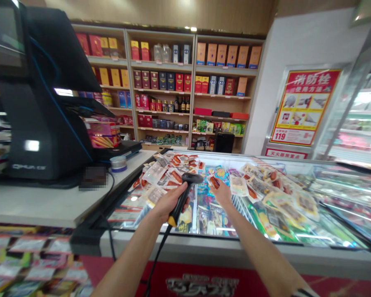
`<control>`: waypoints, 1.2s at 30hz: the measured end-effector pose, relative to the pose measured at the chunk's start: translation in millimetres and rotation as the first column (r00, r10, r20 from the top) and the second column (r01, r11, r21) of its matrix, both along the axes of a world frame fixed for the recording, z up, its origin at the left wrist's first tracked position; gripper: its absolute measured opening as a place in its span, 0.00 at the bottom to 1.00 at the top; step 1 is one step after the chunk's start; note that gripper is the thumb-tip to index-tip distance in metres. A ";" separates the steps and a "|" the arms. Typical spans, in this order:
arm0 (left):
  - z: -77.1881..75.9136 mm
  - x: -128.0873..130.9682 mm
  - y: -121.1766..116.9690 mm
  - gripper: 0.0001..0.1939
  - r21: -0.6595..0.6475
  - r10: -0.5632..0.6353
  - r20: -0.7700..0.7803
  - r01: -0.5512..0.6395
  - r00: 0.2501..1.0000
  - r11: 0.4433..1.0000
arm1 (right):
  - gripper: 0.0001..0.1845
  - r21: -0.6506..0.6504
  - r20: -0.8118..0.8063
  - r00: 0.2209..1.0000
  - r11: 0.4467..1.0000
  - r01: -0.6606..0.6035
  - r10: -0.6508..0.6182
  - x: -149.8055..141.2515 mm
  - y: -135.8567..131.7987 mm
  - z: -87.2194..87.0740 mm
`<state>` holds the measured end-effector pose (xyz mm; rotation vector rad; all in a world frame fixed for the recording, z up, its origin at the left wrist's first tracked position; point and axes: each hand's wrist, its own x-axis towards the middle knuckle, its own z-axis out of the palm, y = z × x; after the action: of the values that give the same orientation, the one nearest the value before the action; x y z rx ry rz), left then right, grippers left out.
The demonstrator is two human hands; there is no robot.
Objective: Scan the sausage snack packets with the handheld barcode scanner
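Note:
My left hand (170,202) is wrapped round the grip of a black barcode scanner (183,198) with a yellow base and a cable hanging down. The scanner's head sits a little left of my right hand (221,193). Between the fingers of that hand is a small clear packet of sausage (214,182), reddish-brown inside. Both hands are over the glass top of a chest freezer (205,239). A heap of similar sausage packets (174,175) lies beyond the scanner on the left. To the right spreads another pile of vacuum-packed foods (273,185).
A black checkout terminal (46,123) stands on the white counter (49,206) at left, with a round tin (118,164) near the edge. Shelves of boxed goods (160,80) line the back wall. A red poster (306,107) hangs at right, near a glass-fronted cooler (363,119).

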<state>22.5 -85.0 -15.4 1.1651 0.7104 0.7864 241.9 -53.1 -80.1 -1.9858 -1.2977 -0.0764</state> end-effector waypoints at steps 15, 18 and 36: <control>8.9 6.6 -1.0 0.19 0.027 -0.012 0.028 0.011 1.000 1.000 | 0.24 -0.092 0.139 0.989 0.994 0.058 -0.045 10.9 -6.3 -2.7; 9.7 -9.4 6.1 0.18 0.026 0.077 0.043 -0.078 0.996 0.997 | 0.21 -0.118 0.324 0.940 0.981 0.152 -0.107 28.6 -15.4 -2.4; -7.5 -86.3 21.1 0.15 -0.033 0.311 0.042 -0.310 0.949 0.950 | 0.19 0.078 0.401 0.916 0.995 -0.063 0.027 -49.8 -4.8 14.4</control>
<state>-63.8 -63.9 -22.9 1.0194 0.8753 1.0615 192.1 -57.9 -65.7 -1.9229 -1.5636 -0.5357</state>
